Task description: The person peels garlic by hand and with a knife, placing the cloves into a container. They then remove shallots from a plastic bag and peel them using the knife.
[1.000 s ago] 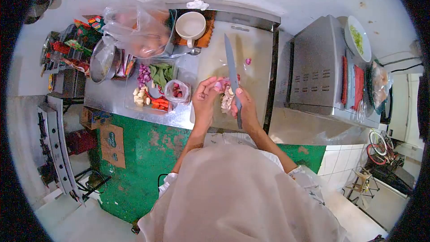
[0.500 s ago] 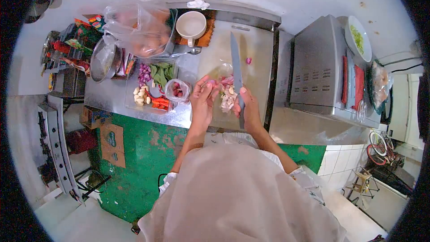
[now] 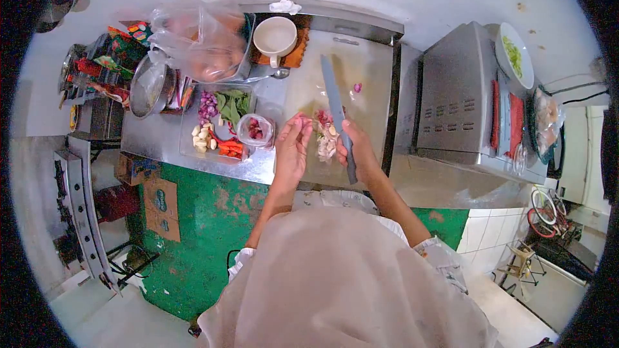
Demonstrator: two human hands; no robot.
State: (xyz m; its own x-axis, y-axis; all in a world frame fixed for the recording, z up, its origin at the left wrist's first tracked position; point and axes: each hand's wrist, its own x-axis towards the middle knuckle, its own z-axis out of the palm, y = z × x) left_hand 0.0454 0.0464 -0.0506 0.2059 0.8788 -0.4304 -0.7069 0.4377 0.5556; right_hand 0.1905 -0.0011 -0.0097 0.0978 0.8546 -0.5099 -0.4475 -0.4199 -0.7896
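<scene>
- Knife (image 3: 333, 93) had swung in the right hand (image 3: 362, 151): its blade leaned further left over the cutting board (image 3: 374, 122) than half a second earlier, while its handle lay near the board's near edge.
- The left hand (image 3: 291, 158) was over the board's left side, its fingers pinched narrowly around a small pinkish piece, probably shallot (image 3: 303, 119); the grip hid much of it.
- Blade and left fingertips stood apart, so the piece was not being cut at that instant.
- The right hand's fingers were wrapped around the handle, with one digit reaching forward along the blade.
- Against the earliest frame, where the left hand held its piece up against the blade above the middle of the board, that hand had drawn back to the left; the gap was already there in the second frame.
- A heap of pale and reddish scraps (image 3: 327, 145) lay on the board between the hands, more exposed than in the earliest frame. One purple bulb (image 3: 358, 87) rested alone on the board's far right part, unmoved.
- Left of the board, the tub (image 3: 256, 130) of reddish pieces and the garlic (image 3: 201, 137) kept their places on the desk (image 3: 151, 135). The mug (image 3: 275, 35) likewise stayed by the board's far left corner.
</scene>
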